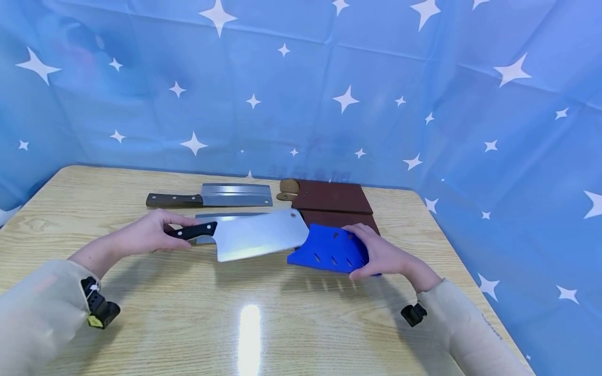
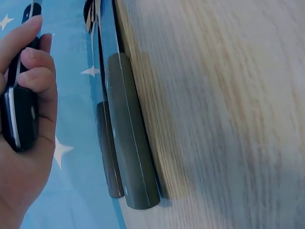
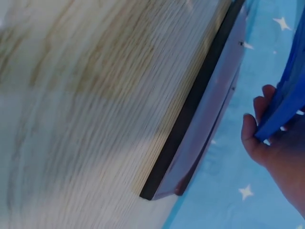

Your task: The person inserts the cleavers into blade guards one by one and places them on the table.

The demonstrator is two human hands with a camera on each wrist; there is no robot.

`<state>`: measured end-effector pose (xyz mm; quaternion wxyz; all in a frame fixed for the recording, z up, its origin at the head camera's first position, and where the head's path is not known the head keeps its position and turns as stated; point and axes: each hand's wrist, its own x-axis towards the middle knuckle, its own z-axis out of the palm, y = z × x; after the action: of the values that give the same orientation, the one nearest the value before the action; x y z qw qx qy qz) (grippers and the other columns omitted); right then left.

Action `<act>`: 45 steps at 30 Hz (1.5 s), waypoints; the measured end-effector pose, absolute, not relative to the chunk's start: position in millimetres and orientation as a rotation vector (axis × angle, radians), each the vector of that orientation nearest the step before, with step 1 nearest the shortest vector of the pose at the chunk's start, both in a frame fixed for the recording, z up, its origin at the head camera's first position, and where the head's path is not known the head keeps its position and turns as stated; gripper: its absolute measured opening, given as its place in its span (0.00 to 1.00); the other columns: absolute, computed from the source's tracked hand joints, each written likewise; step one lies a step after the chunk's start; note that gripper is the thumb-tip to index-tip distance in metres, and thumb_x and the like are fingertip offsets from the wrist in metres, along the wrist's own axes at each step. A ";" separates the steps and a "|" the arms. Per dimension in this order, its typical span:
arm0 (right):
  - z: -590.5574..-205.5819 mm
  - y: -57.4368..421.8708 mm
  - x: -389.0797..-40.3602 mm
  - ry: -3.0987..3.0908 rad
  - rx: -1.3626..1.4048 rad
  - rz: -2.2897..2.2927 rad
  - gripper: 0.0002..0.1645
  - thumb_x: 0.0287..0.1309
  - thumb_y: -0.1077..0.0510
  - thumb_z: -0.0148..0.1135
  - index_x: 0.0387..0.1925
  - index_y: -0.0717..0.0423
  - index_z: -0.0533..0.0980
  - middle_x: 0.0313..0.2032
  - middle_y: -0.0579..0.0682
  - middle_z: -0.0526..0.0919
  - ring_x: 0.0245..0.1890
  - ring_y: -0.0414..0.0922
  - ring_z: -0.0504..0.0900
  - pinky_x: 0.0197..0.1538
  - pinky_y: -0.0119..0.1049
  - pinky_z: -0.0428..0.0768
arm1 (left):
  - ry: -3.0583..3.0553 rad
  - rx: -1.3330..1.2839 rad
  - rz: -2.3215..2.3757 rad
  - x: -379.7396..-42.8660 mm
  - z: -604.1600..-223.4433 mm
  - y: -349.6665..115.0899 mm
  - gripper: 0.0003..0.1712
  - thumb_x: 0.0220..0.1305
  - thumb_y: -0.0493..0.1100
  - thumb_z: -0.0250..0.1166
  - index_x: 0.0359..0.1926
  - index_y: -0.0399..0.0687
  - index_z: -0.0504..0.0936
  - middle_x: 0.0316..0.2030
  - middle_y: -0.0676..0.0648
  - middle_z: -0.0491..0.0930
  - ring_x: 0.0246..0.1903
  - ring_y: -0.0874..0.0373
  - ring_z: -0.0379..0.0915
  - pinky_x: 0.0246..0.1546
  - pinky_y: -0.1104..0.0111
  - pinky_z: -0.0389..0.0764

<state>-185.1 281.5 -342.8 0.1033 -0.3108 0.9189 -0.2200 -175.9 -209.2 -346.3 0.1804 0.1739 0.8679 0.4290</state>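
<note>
Cleaver (image 1: 258, 235), held above the surface (image 1: 188, 324) near the head view's centre. The left grip (image 1: 154, 230) curls round its black handle (image 1: 194, 231) at 9 o'clock, presumably for distance from the edge (image 1: 261, 251); the right grip (image 1: 378, 251) pinches the blue slotted sheath (image 1: 323, 248) at 3 o'clock, apparently to face the cleaver's end.

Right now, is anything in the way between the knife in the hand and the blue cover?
Nothing visible is. The knife in the left hand points right at the blue cover in the right hand. The brown covers lie behind, on the table.
</note>
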 end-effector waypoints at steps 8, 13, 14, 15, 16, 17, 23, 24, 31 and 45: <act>-341.9 287.0 -183.2 2.650 -0.941 -0.655 0.59 0.32 0.48 0.76 0.66 0.56 0.57 0.61 0.56 0.61 0.59 0.54 0.62 0.51 0.51 0.73 | 2.368 0.634 1.216 -173.1 -344.8 -202.9 0.30 0.53 0.41 0.68 0.57 0.38 0.74 0.44 0.37 0.76 0.14 0.67 0.63 0.15 0.71 0.70; -337.9 286.7 -179.8 2.599 -0.969 -0.664 0.60 0.32 0.48 0.75 0.67 0.58 0.56 0.61 0.56 0.60 0.60 0.54 0.62 0.51 0.49 0.72 | 2.298 0.714 1.190 -175.0 -345.9 -203.4 0.28 0.54 0.40 0.67 0.57 0.39 0.75 0.31 0.46 0.76 0.11 0.68 0.59 0.12 0.71 0.68; -337.2 286.4 -179.4 2.593 -0.968 -0.662 0.60 0.32 0.48 0.75 0.67 0.58 0.56 0.62 0.56 0.60 0.60 0.54 0.62 0.50 0.49 0.73 | 2.284 0.716 1.186 -175.1 -346.3 -204.0 0.27 0.55 0.40 0.66 0.58 0.39 0.74 0.27 0.49 0.74 0.10 0.68 0.58 0.12 0.71 0.67; -336.7 286.2 -179.2 2.590 -0.969 -0.654 0.60 0.32 0.48 0.75 0.68 0.58 0.56 0.62 0.56 0.59 0.60 0.54 0.62 0.51 0.48 0.73 | 2.276 0.724 1.182 -175.2 -346.7 -204.8 0.27 0.56 0.39 0.66 0.58 0.39 0.74 0.23 0.52 0.72 0.10 0.68 0.58 0.11 0.71 0.67; -336.2 286.1 -179.0 2.589 -0.969 -0.653 0.60 0.32 0.48 0.75 0.68 0.58 0.56 0.62 0.56 0.59 0.60 0.54 0.62 0.51 0.47 0.73 | 2.268 0.733 1.181 -175.3 -347.0 -205.2 0.27 0.56 0.39 0.65 0.58 0.39 0.74 0.19 0.54 0.70 0.09 0.69 0.57 0.11 0.71 0.66; -335.7 286.0 -178.9 2.589 -0.969 -0.651 0.60 0.32 0.48 0.75 0.68 0.58 0.56 0.62 0.57 0.60 0.60 0.54 0.62 0.51 0.47 0.73 | 2.265 0.737 1.178 -175.4 -347.3 -205.7 0.27 0.57 0.39 0.65 0.58 0.39 0.73 0.17 0.56 0.68 0.09 0.69 0.57 0.11 0.71 0.66; -332.0 284.6 -178.1 2.584 -0.985 -0.627 0.60 0.32 0.49 0.76 0.68 0.58 0.56 0.62 0.57 0.59 0.61 0.54 0.61 0.53 0.45 0.72 | 2.242 0.740 1.173 -175.3 -349.4 -207.9 0.28 0.57 0.39 0.64 0.59 0.36 0.72 0.14 0.58 0.67 0.10 0.69 0.58 0.11 0.70 0.67; -331.5 284.3 -177.7 2.581 -0.989 -0.621 0.60 0.33 0.49 0.76 0.68 0.58 0.56 0.62 0.57 0.59 0.61 0.54 0.61 0.53 0.45 0.72 | 2.238 0.739 1.173 -175.3 -349.7 -208.3 0.28 0.58 0.39 0.64 0.59 0.36 0.72 0.14 0.58 0.67 0.10 0.69 0.58 0.11 0.70 0.67; -328.6 283.6 -177.0 2.573 -0.982 -0.643 0.60 0.33 0.51 0.75 0.69 0.58 0.55 0.63 0.58 0.58 0.61 0.55 0.61 0.53 0.46 0.72 | 2.214 0.745 1.181 -177.7 -352.0 -210.9 0.29 0.58 0.39 0.63 0.60 0.34 0.70 0.10 0.59 0.62 0.08 0.69 0.57 0.10 0.70 0.66; -332.7 280.9 -173.3 2.498 -1.091 -0.625 0.62 0.30 0.48 0.76 0.68 0.57 0.56 0.63 0.57 0.58 0.60 0.54 0.61 0.54 0.42 0.71 | 2.106 0.799 1.182 -178.4 -352.7 -207.8 0.26 0.59 0.38 0.63 0.58 0.35 0.73 0.14 0.59 0.67 0.10 0.69 0.57 0.10 0.72 0.65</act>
<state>-173.3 280.9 -332.7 0.1716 -0.3844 0.8799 -0.2202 -178.4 -207.8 -352.7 0.2945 0.3002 0.7913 0.4439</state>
